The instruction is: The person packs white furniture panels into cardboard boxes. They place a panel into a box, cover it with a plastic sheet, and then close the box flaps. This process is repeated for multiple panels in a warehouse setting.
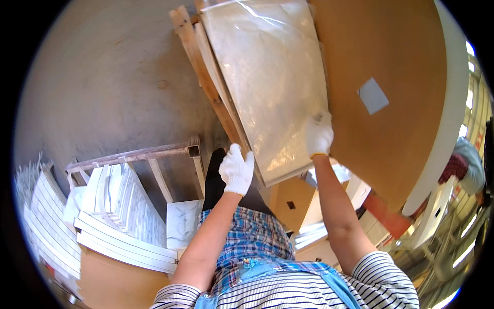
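Observation:
A pale rectangular panel (272,82) wrapped in shiny clear plastic lies in front of me, its near end close to my waist. My right hand (320,136), in a white knitted glove, is closed at the panel's right edge near the closest corner; its fingertips are partly hidden. At the opposite edge is my left hand (237,169), also gloved, with loosely bent fingers and the thumb apart from them. It is beside the panel's near left corner and the end of a wooden beam (208,85). Whether it touches the panel cannot be made out.
A large brown board (383,46) with a pale paper square (373,96) stands along the right. To the left are a metal frame (134,155) and stacked white marbled slabs (110,193). Brown cardboard (290,203) lies by my legs. Another person's sleeve (469,165) shows far right.

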The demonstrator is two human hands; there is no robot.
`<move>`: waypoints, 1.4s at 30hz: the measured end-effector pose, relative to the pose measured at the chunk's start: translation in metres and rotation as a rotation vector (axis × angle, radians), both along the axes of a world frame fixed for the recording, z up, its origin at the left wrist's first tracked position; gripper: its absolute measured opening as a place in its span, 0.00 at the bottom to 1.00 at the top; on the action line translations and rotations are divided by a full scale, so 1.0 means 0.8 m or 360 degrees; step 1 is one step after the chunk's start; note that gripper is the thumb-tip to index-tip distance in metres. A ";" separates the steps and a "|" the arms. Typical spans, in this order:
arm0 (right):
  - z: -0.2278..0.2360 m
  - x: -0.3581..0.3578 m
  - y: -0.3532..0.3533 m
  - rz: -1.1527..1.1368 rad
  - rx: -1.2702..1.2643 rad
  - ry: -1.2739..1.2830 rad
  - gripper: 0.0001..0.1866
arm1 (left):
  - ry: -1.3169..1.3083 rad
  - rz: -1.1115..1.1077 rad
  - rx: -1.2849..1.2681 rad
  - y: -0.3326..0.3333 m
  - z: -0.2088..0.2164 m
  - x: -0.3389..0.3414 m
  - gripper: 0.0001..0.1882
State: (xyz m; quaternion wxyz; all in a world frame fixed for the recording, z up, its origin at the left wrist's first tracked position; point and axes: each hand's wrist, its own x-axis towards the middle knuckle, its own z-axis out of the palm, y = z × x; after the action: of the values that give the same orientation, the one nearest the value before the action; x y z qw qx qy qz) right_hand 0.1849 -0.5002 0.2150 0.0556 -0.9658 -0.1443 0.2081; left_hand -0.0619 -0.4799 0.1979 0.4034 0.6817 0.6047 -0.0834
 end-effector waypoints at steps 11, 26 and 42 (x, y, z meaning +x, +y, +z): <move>-0.043 0.024 -0.250 -0.1232 0.0554 0.0292 0.21 | 0.0069 -0.0247 -0.0189 -0.019 -0.013 0.016 0.20; -0.095 0.055 -0.172 -0.1479 0.0574 -0.0146 0.20 | 0.0130 -0.1795 0.0229 -0.108 -0.067 0.074 0.07; -0.131 0.054 -0.238 -0.1327 0.0316 -0.0084 0.15 | 0.0135 -0.1923 0.0074 -0.169 -0.064 0.083 0.13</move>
State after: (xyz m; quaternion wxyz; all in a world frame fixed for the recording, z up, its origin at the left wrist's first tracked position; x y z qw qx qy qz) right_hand 0.2280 -0.6906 0.1101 0.2238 -0.9365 0.2377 0.1282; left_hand 0.0048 -0.6151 0.1465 0.2452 0.9091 0.1279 -0.3114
